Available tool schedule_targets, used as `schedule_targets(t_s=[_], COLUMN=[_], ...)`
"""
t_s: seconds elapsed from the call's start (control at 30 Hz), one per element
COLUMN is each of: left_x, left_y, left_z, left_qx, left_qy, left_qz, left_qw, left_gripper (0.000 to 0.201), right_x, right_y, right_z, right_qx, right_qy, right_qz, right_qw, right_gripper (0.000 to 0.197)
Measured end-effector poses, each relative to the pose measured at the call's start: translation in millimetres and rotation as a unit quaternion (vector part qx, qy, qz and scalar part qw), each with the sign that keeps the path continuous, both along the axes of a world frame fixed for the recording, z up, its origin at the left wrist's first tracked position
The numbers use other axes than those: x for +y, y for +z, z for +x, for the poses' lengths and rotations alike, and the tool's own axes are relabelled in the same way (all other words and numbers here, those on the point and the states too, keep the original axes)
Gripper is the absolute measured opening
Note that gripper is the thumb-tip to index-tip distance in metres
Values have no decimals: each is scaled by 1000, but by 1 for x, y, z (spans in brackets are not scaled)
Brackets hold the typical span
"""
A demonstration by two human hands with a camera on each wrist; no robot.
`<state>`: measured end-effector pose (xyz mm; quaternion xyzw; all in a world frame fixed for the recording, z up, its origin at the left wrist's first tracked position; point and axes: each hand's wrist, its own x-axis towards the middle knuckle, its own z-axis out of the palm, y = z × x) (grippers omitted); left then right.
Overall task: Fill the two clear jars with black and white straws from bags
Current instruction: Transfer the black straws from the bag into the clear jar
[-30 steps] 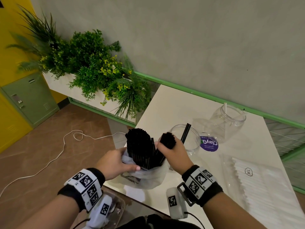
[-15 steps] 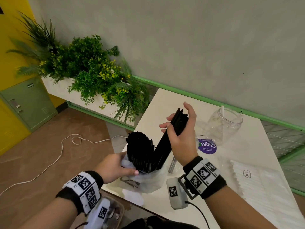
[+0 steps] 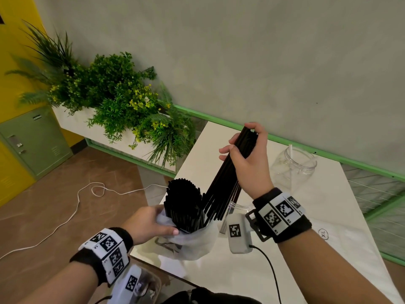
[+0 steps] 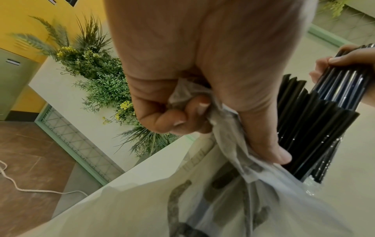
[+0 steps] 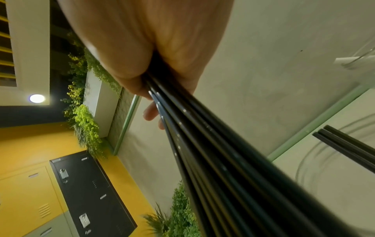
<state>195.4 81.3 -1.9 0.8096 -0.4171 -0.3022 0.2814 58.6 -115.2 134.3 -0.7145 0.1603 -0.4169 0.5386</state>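
Black straws are what you have in your right hand; its fingers and thumb curl round the upper part of a slanted bunch whose lower ends sit at the mouth of the plastic bag; your left hand pinches the bag's crumpled rim, steadying it at the near edge of the white table. The main black bundle stands upright in the bag. They look light, smooth and stiff, so I judge a loose bunch will fan or slide apart; grip closer to mid-length and squeeze evenly, not hard enough to crush the tubes. One clear jar lies tilted well beyond your right hand, a white straw at its mouth; the nearer jar is mostly hidden behind your wrist. The packet of white straws lies flat to the right.
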Motion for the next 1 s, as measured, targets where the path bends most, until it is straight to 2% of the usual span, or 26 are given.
schedule_targets(t_s=[0.2, 0.53, 0.7, 0.87, 1.0], left_x=[0, -1, -1, -1, -3], left_y=[-6, -6, -4, -3, 0], left_z=[3, 3, 2, 1, 0], left_qx=[2, 0, 0, 7, 1], left_qy=[7, 12, 15, 12, 11], left_qz=[-2, 4, 8, 12, 18], left_qw=[1000, 1000, 1000, 1000, 1000], left_gripper=[56, 56, 54, 55, 54], right_x=[-19, -50, -53, -47, -47], right_y=[12, 20, -18, -77, -111], right_z=[-5, -19, -19, -20, -20], right_qx=[-12, -98, -72, 26, 97], right_qy=[-14, -121, -168, -166, -161], right_qz=[-9, -66, -83, -95, -70], right_qw=[1000, 986, 980, 981, 980], right_gripper=[48, 48, 50, 46, 46])
